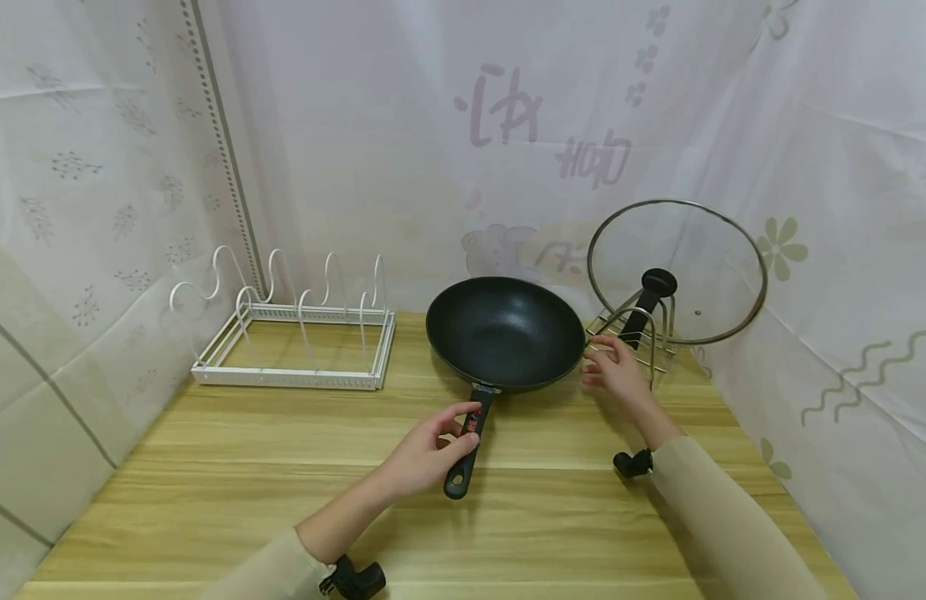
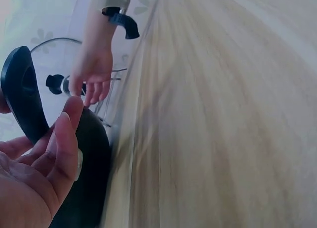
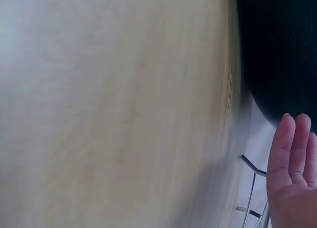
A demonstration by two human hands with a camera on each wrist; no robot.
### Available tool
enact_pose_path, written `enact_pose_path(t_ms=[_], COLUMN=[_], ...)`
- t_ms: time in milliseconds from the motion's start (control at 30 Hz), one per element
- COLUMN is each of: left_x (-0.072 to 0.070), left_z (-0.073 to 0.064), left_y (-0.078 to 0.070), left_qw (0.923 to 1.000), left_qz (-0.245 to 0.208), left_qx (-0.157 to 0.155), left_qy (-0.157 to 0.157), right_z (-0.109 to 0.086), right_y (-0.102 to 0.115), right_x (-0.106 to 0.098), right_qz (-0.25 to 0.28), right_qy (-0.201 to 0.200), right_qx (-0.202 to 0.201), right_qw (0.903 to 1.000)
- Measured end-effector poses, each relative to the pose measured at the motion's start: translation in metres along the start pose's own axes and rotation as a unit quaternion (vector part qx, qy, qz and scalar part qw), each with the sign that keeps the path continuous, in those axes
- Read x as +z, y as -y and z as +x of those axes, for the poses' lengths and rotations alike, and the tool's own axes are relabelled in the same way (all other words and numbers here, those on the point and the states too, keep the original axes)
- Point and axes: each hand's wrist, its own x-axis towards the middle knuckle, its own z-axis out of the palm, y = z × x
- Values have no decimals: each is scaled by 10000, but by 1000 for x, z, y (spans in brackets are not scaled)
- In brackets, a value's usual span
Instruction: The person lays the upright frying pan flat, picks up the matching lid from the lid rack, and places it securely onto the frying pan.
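A black wok (image 1: 508, 333) stands on the wooden table, its handle (image 1: 463, 467) pointing towards me. My left hand (image 1: 425, 450) holds this handle between thumb and fingers; the left wrist view shows the fingers (image 2: 64, 149) against it. On the wok's right side, my right hand (image 1: 618, 375) touches the rim. Straight fingers (image 3: 282, 154) lie against the dark outer wall in the right wrist view. Just behind that hand, a glass lid (image 1: 718, 275) with a metal rim and black knob leans upright in a small wire rack (image 1: 653, 367).
A white rack (image 1: 290, 377) with several curved wire dividers sits at the back left of the table (image 1: 282, 467). Patterned white curtains (image 1: 402, 150) hang behind and at both sides.
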Motion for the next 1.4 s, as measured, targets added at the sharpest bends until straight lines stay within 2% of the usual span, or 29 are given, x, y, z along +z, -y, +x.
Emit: enact_pose_path(t_ms=[267, 533, 767, 1200, 1400], left_x=[4, 6, 6, 6, 4], left_z=[-2, -3, -3, -3, -5], left_y=[1, 1, 3, 2, 1], left_qw=[9998, 9999, 9998, 9998, 9998], left_qz=[-195, -166, -168, -165, -177], left_qx=[-36, -9, -32, 9, -40], left_qy=[26, -30, -50, -61, -90], right_z=[14, 20, 23, 24, 23], right_y=[0, -1, -5, -2, -3], right_x=[2, 4, 4, 3, 5], right_qz=[223, 60, 380, 649, 841], right_qy=[-111, -181, -244, 20, 16], right_qx=[49, 70, 36, 367, 495], right_qw=[9997, 9998, 9990, 9972, 9952])
